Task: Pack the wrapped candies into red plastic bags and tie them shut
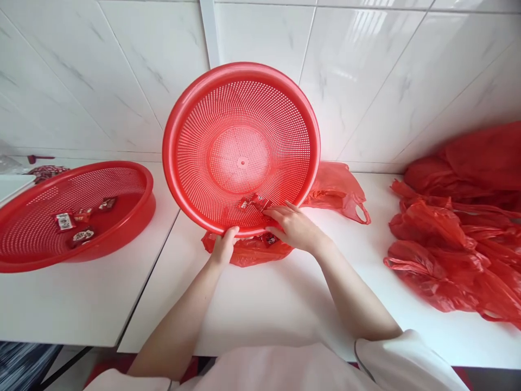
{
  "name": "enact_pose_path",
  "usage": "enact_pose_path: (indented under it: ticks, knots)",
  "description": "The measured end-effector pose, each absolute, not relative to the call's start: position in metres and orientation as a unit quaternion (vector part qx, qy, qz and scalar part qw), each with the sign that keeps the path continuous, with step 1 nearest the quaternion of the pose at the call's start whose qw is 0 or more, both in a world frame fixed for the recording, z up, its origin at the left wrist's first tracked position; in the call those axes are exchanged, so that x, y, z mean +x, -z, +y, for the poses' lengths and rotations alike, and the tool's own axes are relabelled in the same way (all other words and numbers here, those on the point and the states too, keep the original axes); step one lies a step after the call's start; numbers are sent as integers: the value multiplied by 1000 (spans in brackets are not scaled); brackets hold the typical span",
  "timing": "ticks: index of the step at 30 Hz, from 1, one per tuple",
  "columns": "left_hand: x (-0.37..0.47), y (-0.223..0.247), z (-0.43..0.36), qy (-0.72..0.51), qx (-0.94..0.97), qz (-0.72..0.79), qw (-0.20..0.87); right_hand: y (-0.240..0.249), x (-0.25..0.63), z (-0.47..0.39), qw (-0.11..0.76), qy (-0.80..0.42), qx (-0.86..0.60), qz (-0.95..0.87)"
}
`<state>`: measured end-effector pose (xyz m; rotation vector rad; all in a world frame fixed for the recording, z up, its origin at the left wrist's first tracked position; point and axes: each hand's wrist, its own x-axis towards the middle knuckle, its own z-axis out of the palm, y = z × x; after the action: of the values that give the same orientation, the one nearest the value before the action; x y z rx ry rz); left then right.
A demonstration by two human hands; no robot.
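Note:
A round red plastic colander [244, 108] stands tilted up on its side in front of me, its inside facing me. My left hand [223, 247] grips its lower rim, thumb over the edge and the other fingers hidden underneath. Inside, near the bottom of the wall, lie a few small red wrapped packets [254, 203]. My right hand [293, 225] reaches over the lower right rim, its fingers stretched toward these packets; nothing shows in its grasp. Under the rim lies a red plastic bag [260, 255] with a small dark-and-red packet [269, 238] at its mouth.
A second red colander [134, 217] on the left holds several small packets [82, 234]. Another red bag [337, 190] lies behind the tilted colander, and a heap of red plastic bags [459, 244] covers the right. Two white tables [163, 320] meet at a seam before a tiled wall.

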<state>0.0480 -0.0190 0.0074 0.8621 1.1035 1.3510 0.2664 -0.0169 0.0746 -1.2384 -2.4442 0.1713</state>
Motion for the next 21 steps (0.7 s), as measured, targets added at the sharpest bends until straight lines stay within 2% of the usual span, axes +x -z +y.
enact_pose_path:
  ticks: [5, 10, 14, 17, 21]
  knots:
    - [48, -14, -17, -565, 351, 453, 594, -78, 266, -18, 228, -169, -445, -849]
    - [51, -18, -17, -569, 348, 429, 610, -81, 266, -13, 332, -376, -465, -729]
    - [49, -19, -16, -576, 345, 444, 594, -82, 270, -11, 330, -546, -414, -649]
    - [48, -21, -15, -589, 330, 446, 587, -81, 271, -13, 313, -563, -417, -641]
    - [46, -28, -14, -610, 336, 421, 581, -78, 265, -15, 277, -483, -424, -714]
